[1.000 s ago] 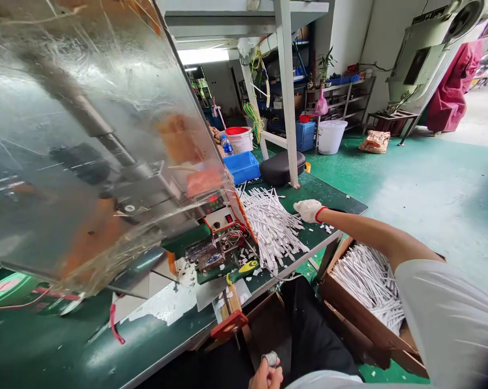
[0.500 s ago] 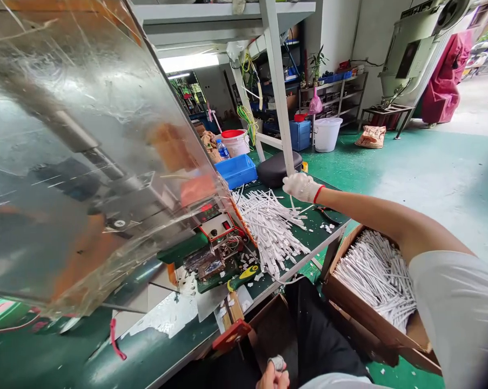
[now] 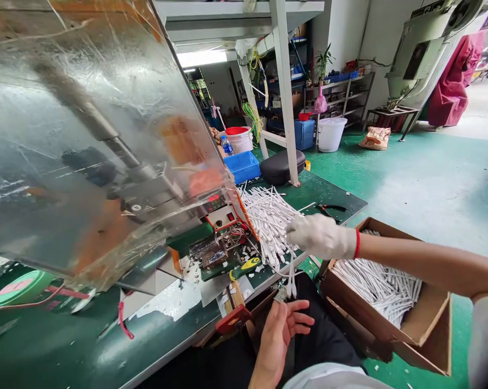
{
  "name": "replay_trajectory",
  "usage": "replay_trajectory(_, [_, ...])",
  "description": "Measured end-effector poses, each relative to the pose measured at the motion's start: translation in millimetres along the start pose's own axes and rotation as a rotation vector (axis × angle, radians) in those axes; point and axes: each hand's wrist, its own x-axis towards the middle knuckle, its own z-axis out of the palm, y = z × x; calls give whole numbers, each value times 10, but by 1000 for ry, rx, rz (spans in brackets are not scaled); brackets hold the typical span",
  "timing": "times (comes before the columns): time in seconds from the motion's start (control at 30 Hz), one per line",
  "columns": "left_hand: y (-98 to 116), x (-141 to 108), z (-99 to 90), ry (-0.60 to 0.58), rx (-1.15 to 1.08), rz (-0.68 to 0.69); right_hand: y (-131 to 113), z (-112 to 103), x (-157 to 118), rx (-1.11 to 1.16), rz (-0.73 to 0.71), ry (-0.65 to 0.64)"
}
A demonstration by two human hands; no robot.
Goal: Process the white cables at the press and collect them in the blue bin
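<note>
My right hand (image 3: 322,236), in a white knit glove with a red cuff, is closed on a couple of thin white leads (image 3: 291,270). They hang down from the fingers, their thicker ends close to my left fingertips. My bare left hand (image 3: 282,335) is raised below them, fingers apart. A greyish wrap or cap (image 3: 281,294) covers the tip of one of its digits; what exactly it is I cannot make out. Behind the glove, a loose pile of similar white leads (image 3: 268,216) lies on the green bench (image 3: 336,192).
Cardboard box (image 3: 426,316) of white leads stands at right. On the bench are pliers (image 3: 333,208), a yellow-green handled tool (image 3: 246,267), a small powered unit (image 3: 221,220) and a blue tray (image 3: 242,167). A scratched clear shield (image 3: 106,81) slants at left; a metal post (image 3: 285,97) rises behind.
My right hand has come back from the far side of the pile toward me, with white leads hanging from it. My left hand has risen into view and its fingers have spread.
</note>
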Motion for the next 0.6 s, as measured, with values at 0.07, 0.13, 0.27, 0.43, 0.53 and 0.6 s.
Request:
replay_trajectory(0.07, [-19, -23, 22, -29, 91, -38, -179, 195, -89, -20, -99, 14])
replay_trajectory(0.13, [-97, -61, 8, -35, 139, -81, -296, 355, -134, -28, -136, 54])
replay_trajectory(0.27, [-248, -141, -26, 2, 98, -111, -448, 585, -155, -18, -156, 101])
replay_trajectory(0.43, [-259, -200, -62, 51, 143, -116, -553, 831, -98, 9, -204, 290])
replay_trajectory(0.53, [-206, -282, -112, 91, 160, -84, -588, 881, -92, 107, -212, 409])
replay_trajectory(0.6, [-152, -364, -152, 119, 169, -53, -598, 874, -153, 221, -146, 490])
